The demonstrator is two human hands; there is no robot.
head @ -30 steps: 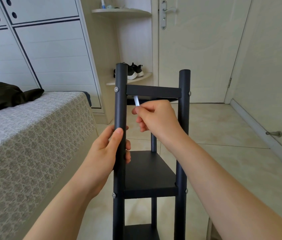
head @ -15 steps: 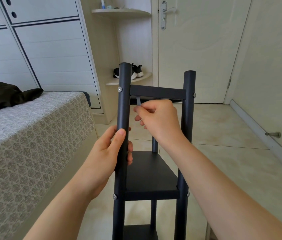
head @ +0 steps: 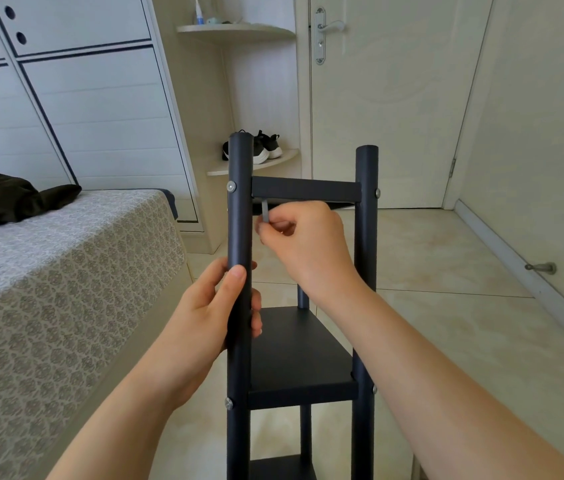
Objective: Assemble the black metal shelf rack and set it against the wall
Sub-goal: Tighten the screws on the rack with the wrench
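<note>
L hand (head: 214,313) clasps post (head: 239,202) at rack's 9 o'clock to steady it while R hand (head: 304,247) pinches small grey tool (head: 265,211) under top shelf (head: 304,190), prob. tightening.

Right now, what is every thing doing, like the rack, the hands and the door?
Shelf rack: upright, shelves bolted in.
Left hand: grips the front left post.
Grey tool: points up at the top shelf.
Right hand: pinches that tool's lower end.
Door: shut.
Shoes: on the corner shelf.
Black cloth: crumpled on the bed.
</note>
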